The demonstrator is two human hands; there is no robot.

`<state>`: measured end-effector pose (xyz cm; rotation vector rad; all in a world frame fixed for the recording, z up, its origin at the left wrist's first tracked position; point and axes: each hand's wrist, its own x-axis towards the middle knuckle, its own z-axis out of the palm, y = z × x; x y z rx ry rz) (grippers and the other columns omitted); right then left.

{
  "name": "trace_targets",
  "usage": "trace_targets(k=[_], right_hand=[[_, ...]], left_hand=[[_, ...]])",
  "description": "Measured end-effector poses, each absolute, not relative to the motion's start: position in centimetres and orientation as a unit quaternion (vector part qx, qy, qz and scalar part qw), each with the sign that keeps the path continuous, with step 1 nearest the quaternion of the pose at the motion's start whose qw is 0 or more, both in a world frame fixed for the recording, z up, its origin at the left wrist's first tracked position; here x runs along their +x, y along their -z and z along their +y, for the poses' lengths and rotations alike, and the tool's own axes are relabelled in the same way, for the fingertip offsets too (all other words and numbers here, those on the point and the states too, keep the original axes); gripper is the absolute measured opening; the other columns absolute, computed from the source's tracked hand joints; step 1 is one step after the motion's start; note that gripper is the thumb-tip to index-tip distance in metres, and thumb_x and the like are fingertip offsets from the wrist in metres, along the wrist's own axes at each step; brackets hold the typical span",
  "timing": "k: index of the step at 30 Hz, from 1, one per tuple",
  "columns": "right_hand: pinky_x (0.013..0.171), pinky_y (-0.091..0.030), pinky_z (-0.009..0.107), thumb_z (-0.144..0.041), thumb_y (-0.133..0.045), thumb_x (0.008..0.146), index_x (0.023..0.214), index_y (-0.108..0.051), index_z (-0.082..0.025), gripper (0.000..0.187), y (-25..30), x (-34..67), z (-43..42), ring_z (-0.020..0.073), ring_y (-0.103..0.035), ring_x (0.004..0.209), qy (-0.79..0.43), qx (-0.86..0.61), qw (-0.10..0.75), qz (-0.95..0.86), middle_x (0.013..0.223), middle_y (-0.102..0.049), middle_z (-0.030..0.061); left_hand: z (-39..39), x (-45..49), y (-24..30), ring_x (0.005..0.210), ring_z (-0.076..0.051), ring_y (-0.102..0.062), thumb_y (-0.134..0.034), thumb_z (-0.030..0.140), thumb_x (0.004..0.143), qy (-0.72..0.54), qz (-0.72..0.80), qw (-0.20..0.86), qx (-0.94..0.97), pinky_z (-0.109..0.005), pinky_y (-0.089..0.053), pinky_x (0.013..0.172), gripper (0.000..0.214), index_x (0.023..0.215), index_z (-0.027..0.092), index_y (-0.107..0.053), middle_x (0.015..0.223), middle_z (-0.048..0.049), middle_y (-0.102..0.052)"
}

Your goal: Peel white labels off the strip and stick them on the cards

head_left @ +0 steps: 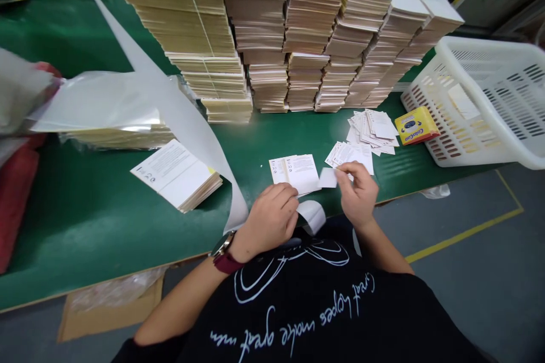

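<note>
My left hand (272,218) rests at the near edge of the green table (85,204), fingers curled onto the lower corner of a white printed sheet (296,172). A curled white backing strip (313,214) sits just right of it. My right hand (357,193) pinches a small white label (327,177) beside that sheet. Right behind my right hand lie two fanned piles of small white cards (370,130).
Tall stacks of printed sheets (276,28) line the table's back. A short pile of sheets (179,176) and a plastic-wrapped bundle (106,113) lie left. A white slotted basket (485,102) stands right, with a yellow ColaCao packet (415,126) against it. A long white strip (187,119) crosses the table.
</note>
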<state>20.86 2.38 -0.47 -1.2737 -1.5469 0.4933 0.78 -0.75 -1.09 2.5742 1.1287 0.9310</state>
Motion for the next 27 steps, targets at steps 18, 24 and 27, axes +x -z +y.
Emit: trace_targets(k=[18,24,27], right_hand=[[0.076,-0.035,0.035,-0.019,-0.051,0.090,0.077,-0.058,-0.020,0.015,2.6,18.5,4.5,0.0197,-0.053,0.073,-0.115,-0.542,0.251,-0.794,0.069,-0.062,0.0028],[0.073,-0.038,0.034,-0.024,-0.049,0.092,0.091,-0.062,-0.018,0.014,2.8,18.8,4.6,0.0208,-0.056,0.071,-0.087,-0.556,0.223,-0.796,0.073,-0.066,0.0059],[0.065,-0.038,0.033,-0.030,-0.051,0.092,0.119,-0.057,-0.015,0.032,2.5,19.2,5.0,0.0209,-0.056,0.063,-0.062,-0.625,0.218,-0.747,0.071,-0.067,0.0072]], left_hand=[[-1.1,0.7,1.1,0.085,-0.024,-0.060,-0.046,0.010,0.081,-0.256,0.390,0.066,0.882,-0.038,-0.056,0.066,0.012,0.079,0.014,-0.057,0.104,-0.0157,-0.062],[-1.0,0.9,1.3,0.121,-0.033,-0.055,-0.049,0.008,0.079,-0.238,0.374,0.091,0.892,-0.049,-0.054,0.094,0.014,0.086,0.012,-0.059,0.122,-0.0185,-0.061],[-1.0,1.0,1.5,0.121,-0.032,-0.057,-0.047,0.008,0.080,-0.233,0.371,0.100,0.893,-0.050,-0.055,0.094,0.015,0.088,0.012,-0.060,0.118,-0.0171,-0.065]])
